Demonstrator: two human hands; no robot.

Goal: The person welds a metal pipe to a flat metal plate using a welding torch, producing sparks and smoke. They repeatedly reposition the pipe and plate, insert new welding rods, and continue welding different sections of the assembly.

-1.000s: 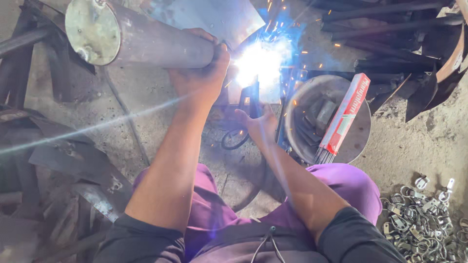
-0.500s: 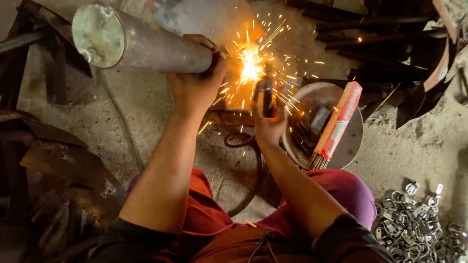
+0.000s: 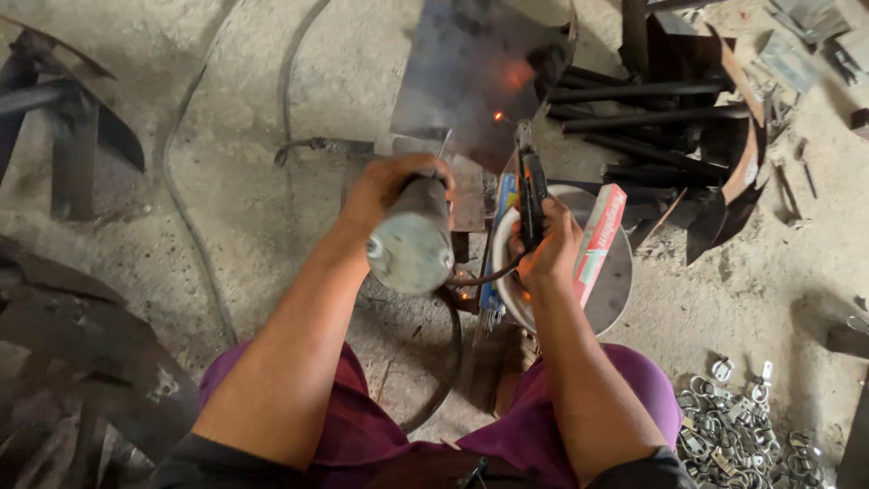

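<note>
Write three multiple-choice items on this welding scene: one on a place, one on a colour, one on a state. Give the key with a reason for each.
1. Where does the pile of small metal rings lie?
A. on the ground at the lower right
B. inside the round pan
C. on the grey pipe

2. What colour are the trousers over the person's knees?
A. yellow
B. purple
C. white

3. How does the left hand stand to the grey pipe?
A. apart from it
B. flat beneath it
C. fingers wrapped round it

Key: 1 A, the rings lie on the dirt floor beside the right knee, outside the round pan. 2 B, both knees show purple cloth. 3 C, the left hand grips the pipe's far part, while the right hand holds the electrode holder.
</note>
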